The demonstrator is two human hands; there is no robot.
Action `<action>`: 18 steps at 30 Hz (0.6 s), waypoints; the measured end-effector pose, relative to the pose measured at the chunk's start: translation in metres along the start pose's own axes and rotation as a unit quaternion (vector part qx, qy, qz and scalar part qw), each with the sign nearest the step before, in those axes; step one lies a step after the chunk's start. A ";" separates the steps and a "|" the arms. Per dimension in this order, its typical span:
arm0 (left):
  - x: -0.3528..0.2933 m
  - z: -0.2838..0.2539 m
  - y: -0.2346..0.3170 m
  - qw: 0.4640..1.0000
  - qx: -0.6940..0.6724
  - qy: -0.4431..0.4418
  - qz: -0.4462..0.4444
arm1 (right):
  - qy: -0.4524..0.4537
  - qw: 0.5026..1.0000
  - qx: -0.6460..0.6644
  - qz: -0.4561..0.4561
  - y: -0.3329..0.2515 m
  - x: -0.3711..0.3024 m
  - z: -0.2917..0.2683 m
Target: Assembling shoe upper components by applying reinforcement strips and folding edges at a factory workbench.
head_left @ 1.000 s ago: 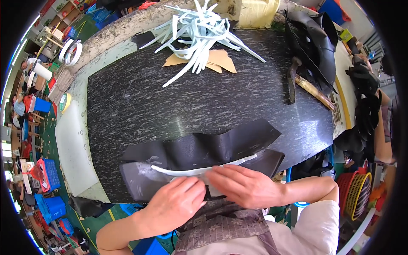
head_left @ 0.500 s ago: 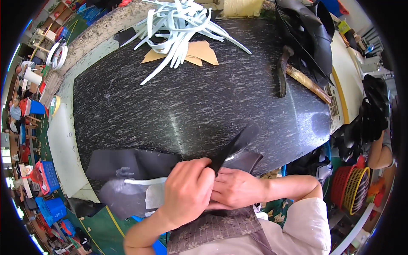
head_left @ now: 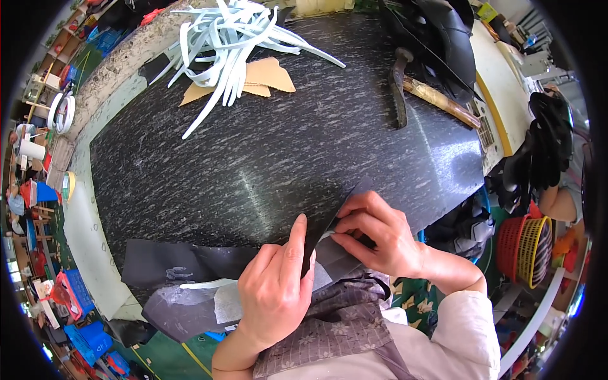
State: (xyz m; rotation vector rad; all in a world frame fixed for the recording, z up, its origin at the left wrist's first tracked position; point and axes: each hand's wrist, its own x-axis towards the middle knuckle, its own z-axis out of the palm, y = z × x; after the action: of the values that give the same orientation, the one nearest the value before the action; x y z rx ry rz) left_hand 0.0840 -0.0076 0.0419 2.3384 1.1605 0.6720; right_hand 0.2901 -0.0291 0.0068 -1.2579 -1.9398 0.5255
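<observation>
A black leather piece lies along the near side of the bench, its right part folded up into a standing flap. A white strip and a pale grey patch are on its underside. My left hand holds the lower part of the flap between thumb and fingers, its index finger stretched out along it. Farther right, my right hand pinches the flap's edge with thumb and curled fingertips. What lies under the left palm is hidden.
A heap of pale blue strips lies over tan card pieces at the back left. At the back right are a hammer and black leather parts. Red and yellow baskets stand beyond the right edge.
My right hand has come away from beside the left, moving up and right to the flap's edge. The left index finger has straightened. The whole view has shifted slightly.
</observation>
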 end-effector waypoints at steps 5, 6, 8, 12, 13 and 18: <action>0.002 -0.003 0.003 0.999 0.031 -0.026 0.027 | 0.011 0.999 0.007 0.045 0.001 0.000 0.001; 0.000 -0.002 0.001 0.999 0.029 -0.026 0.026 | 0.009 0.999 0.006 0.045 -0.002 0.001 -0.001; -0.011 0.003 -0.001 0.985 0.105 0.004 0.140 | 0.008 0.996 -0.038 0.085 -0.007 0.001 -0.007; -0.026 0.013 0.001 0.924 0.260 -0.084 0.265 | 0.073 0.977 0.141 0.141 0.006 0.002 -0.010; -0.027 0.014 -0.001 0.926 0.258 -0.081 0.263 | 0.069 0.978 0.138 0.141 0.005 0.007 -0.018; -0.027 0.012 -0.003 0.960 0.163 -0.083 0.214 | -0.184 0.976 -0.034 -0.107 0.016 0.032 -0.043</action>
State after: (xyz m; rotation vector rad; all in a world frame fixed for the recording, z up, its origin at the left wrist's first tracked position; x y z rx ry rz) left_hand 0.0753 -0.0299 0.0254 2.9047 0.7380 0.4286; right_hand 0.3252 0.0039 0.0348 -1.0266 -2.3887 0.6175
